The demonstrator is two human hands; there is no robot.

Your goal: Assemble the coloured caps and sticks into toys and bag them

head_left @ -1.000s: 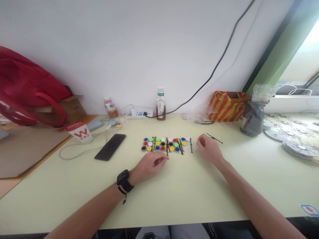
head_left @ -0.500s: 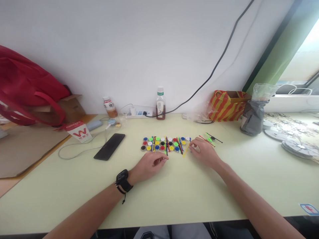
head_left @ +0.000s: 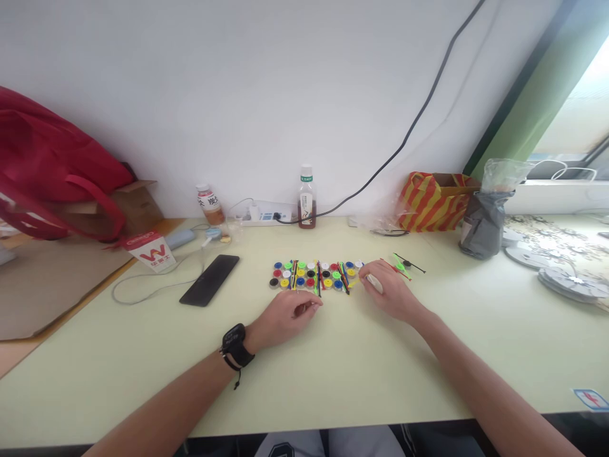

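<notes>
Small round discs (head_left: 301, 282) in several colours sit in short rows on the table, with bundles of thin plastic sticks (head_left: 318, 279) lying between them. My left hand (head_left: 285, 315) rests at the near edge of the rows, fingers curled in, with nothing visible in them. At the right end of the rows, my right hand (head_left: 387, 289) is closed in a pinch. A yellow plastic stick (head_left: 353, 284) shows at its fingertips, mostly hidden by the hand. Beyond that hand lie loose red, green and black sticks (head_left: 413, 264), partly covered by it.
A black phone (head_left: 209, 280) lies left of the discs. Farther back stand a tea bottle (head_left: 307, 200), another drink bottle (head_left: 209, 204) and a power strip (head_left: 266, 216). To the right are a striped bag (head_left: 432, 203), a grey bag (head_left: 483, 225) and stacked grey discs (head_left: 573, 285).
My right hand has turned and its fingers have drawn in. The yellow stick shows less than before, and the blue one beside it is hidden. My left hand has stayed put.
</notes>
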